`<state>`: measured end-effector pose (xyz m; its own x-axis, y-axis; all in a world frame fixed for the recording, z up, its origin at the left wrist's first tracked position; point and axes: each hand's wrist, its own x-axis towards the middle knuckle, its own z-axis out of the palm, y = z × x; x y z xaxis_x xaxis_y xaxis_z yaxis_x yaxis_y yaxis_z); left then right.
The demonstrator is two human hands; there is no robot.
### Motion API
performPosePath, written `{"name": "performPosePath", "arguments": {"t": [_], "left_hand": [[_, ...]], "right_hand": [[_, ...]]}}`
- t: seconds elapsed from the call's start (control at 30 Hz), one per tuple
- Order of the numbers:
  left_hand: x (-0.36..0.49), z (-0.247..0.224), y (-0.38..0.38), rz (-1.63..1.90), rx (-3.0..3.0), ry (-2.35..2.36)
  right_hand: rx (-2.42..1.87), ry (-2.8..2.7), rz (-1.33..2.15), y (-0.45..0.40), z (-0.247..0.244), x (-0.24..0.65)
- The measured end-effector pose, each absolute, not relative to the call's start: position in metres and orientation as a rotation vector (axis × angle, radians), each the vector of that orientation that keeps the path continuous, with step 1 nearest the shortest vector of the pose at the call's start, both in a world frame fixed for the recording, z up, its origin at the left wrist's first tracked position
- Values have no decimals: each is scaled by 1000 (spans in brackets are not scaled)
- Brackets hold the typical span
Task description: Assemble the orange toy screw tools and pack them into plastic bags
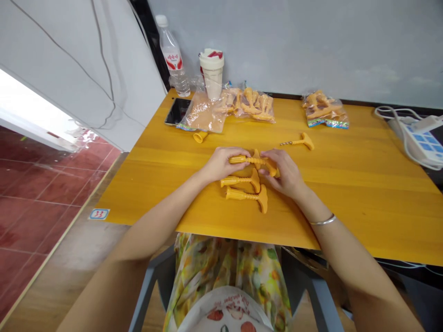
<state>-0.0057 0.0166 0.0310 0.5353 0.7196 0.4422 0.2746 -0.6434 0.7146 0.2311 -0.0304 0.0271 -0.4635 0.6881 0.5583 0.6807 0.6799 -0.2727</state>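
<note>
Both my hands grip an orange plastic T-handled piece [252, 161] above the middle of the yellow wood-grain table [349, 198]. My left hand [224, 164] wraps its tapered shaft, while my right hand [280, 172] holds the crossbar end. Just below my hands, two similar orange T-handled pieces [240, 180] [247, 195] lie side by side, close to my right wrist. Farther right, an orange T-handled corkscrew with a metal spiral tip [299, 142] lies alone. A small orange cone-shaped part [200, 137] lies near the bags.
Clear plastic bags of orange parts [256, 105] [323, 109] and a bag of tan material [202, 112] lie along the back edge, beside a phone [177, 111], a water bottle [172, 55] and a lidded cup [212, 74]. A power strip [420, 140] with white cables sits at the right.
</note>
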Motion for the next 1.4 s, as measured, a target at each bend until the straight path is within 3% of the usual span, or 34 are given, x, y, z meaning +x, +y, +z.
{"name": "performPosePath", "arguments": {"t": [0.13,0.37,0.47,0.7,0.93,1.07,1.17,1.33,1.4], "left_hand": [[-6,32,14,985,2267,812],[-5,25,13,999,2542,671],[-3,23,12,1027,2555,655],[-4,27,13,1009,2340,655],[-5,30,15,1028,2188,836],[-4,29,13,1057,2297,789],[-6,29,12,1097,2462,725],[-7,28,13,1082,2620,700],[-7,26,14,1069,2627,707]], "right_hand": [[-1151,-2156,119,-33,26,229],[-1158,-1729,778,-45,26,210],[-1110,-1662,868,-44,25,207],[-1104,-1882,645,-41,16,221],[-1151,-2117,-147,-31,28,246],[-1276,-2207,-255,-31,32,242],[-1271,-2134,-45,-35,30,232],[-1386,-1766,749,-44,33,214],[-1376,-1691,878,-44,34,214]]}}
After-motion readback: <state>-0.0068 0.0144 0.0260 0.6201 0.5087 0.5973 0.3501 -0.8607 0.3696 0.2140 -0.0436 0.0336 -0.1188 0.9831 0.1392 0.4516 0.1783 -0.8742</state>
